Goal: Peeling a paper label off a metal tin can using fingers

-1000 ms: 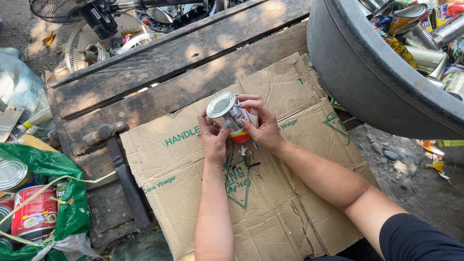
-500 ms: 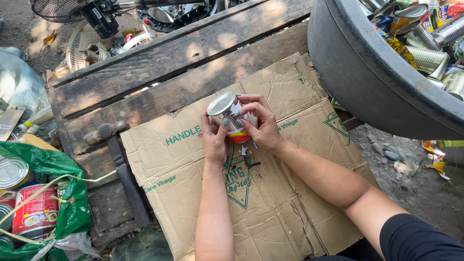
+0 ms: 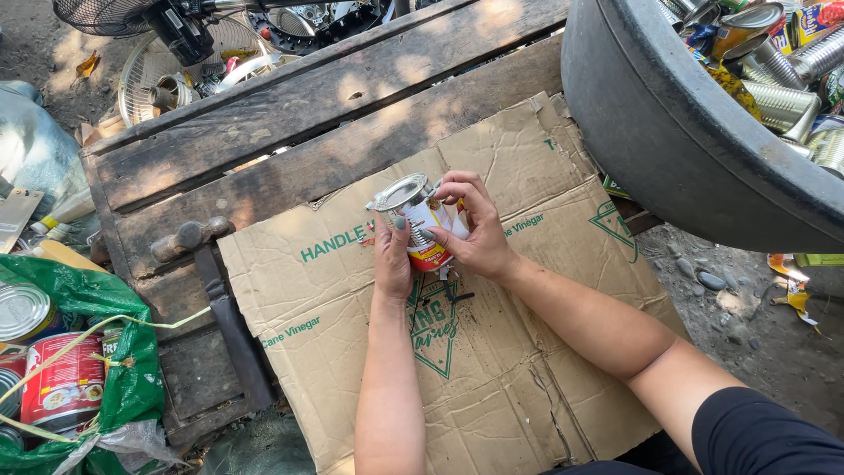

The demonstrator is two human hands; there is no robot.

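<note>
Both hands grip one tin can (image 3: 417, 220) | silver, open-topped | red-white label half peeled

An outdoor scrap-sorting yard is shown, with work done low over bare, stony dirt ground (image 3: 747, 325) to the right of the hands. A flattened cardboard sheet (image 3: 492, 369) is spread beneath the hands over weathered wooden planks (image 3: 290, 114). Up and to the right of the hands, a large dark tub (image 3: 668, 132) is filled with empty tin cans (image 3: 774, 97). To the left, more cans are held in a green plastic bag (image 3: 123, 387). Beyond the planks, discarded fan parts (image 3: 149, 79) are piled on the ground.
</note>
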